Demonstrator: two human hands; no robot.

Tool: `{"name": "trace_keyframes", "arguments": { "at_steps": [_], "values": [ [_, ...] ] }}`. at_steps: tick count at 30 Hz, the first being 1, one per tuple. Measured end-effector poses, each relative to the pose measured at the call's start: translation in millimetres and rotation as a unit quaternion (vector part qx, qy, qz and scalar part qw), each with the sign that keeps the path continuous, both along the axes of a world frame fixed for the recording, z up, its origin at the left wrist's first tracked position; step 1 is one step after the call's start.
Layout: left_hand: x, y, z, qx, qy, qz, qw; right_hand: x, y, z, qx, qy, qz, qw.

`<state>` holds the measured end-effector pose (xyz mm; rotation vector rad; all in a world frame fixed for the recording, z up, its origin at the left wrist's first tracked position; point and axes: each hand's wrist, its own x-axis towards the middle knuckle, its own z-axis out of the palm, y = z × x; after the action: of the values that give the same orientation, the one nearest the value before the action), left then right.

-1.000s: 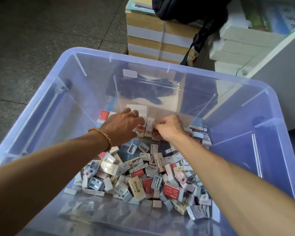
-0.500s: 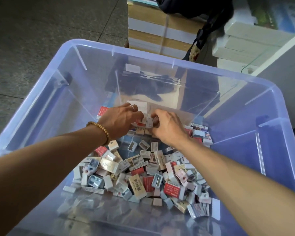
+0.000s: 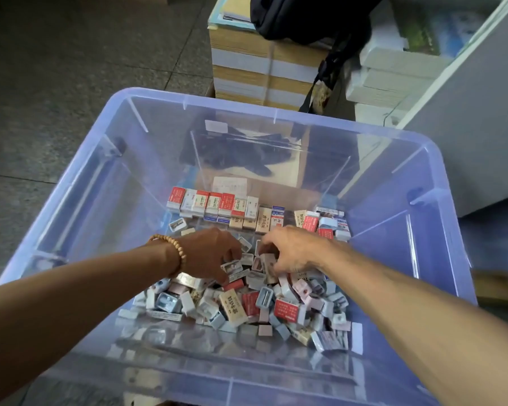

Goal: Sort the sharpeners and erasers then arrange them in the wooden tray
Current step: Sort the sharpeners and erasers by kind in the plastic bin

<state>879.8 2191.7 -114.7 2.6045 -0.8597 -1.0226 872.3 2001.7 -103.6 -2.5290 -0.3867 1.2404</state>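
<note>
A loose pile of small erasers and sharpeners (image 3: 247, 306) lies on the floor of a translucent blue plastic bin (image 3: 71, 200). Along the bin's far end stands a neat row of boxed erasers (image 3: 217, 204), continuing to the right with more erasers (image 3: 320, 222). My left hand (image 3: 210, 253), with a bead bracelet on its wrist, reaches into the pile's far edge and pinches a small white sharpener (image 3: 232, 266). Close beside it, my right hand (image 3: 295, 253) has its fingers curled round a pale eraser (image 3: 269, 263) in the pile.
Beyond the bin are stacks of paper reams (image 3: 264, 71) with a dark bag (image 3: 311, 16) on top, and more white stacks (image 3: 393, 68) to the right. A grey cabinet side (image 3: 475, 127) stands at right. Tiled floor (image 3: 71, 68) lies to the left.
Both hands have drawn back from the row at the far end to the loose pile, leaving the row of erasers uncovered. The camera has tilted a little.
</note>
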Motion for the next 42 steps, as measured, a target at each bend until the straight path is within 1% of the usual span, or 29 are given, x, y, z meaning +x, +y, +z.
{"name": "trace_keyframes", "arguments": {
  "at_steps": [4, 9, 12, 14, 17, 23, 27, 31, 33, 36, 39, 42],
  "values": [
    [-1.0, 2.1, -1.4, 0.0, 0.012, 0.02, 1.0, -1.2, -4.0, -3.4, 0.022, -0.006, -0.056, 0.998],
    [-1.8, 7.1, -7.6, -0.012, 0.03, 0.074, 0.997, 2.4, -9.6, 1.4, 0.085, 0.03, -0.156, 0.984],
    [0.2, 5.7, -9.8, -0.011, 0.042, 0.092, 0.995, 7.4, -12.2, 2.3, 0.106, 0.007, -0.222, 0.969],
    [1.0, 4.2, -9.6, -0.008, 0.051, 0.08, 0.995, 10.8, -14.2, 0.9, 0.123, -0.017, -0.276, 0.953],
    [1.4, 3.9, -9.5, -0.001, 0.059, 0.06, 0.996, 13.3, -15.3, -1.8, 0.136, -0.052, -0.319, 0.937],
    [3.3, 5.1, -9.2, -0.007, 0.087, 0.067, 0.994, 11.4, -12.9, -5.3, 0.129, -0.047, -0.323, 0.936],
    [2.9, 5.3, -8.1, -0.026, 0.079, 0.069, 0.994, 9.3, -11.0, -1.2, 0.136, -0.039, -0.314, 0.939],
    [5.1, 1.8, -3.2, -0.072, 0.089, 0.108, 0.987, 5.9, -9.2, 6.4, 0.142, -0.029, -0.295, 0.945],
    [5.4, 1.1, -0.6, -0.079, 0.102, 0.117, 0.985, 3.1, -10.1, 8.3, 0.145, -0.028, -0.297, 0.943],
    [1.6, 3.3, 0.9, -0.066, 0.128, 0.108, 0.984, -0.6, -12.1, 5.6, 0.153, -0.038, -0.349, 0.924],
    [0.0, 4.3, 1.4, -0.073, 0.119, 0.117, 0.983, -1.8, -12.8, 2.3, 0.163, -0.04, -0.408, 0.897],
    [-1.1, 2.3, 0.7, -0.083, 0.095, 0.154, 0.98, -2.5, -12.1, 0.6, 0.16, -0.034, -0.411, 0.897]
  ]
}}
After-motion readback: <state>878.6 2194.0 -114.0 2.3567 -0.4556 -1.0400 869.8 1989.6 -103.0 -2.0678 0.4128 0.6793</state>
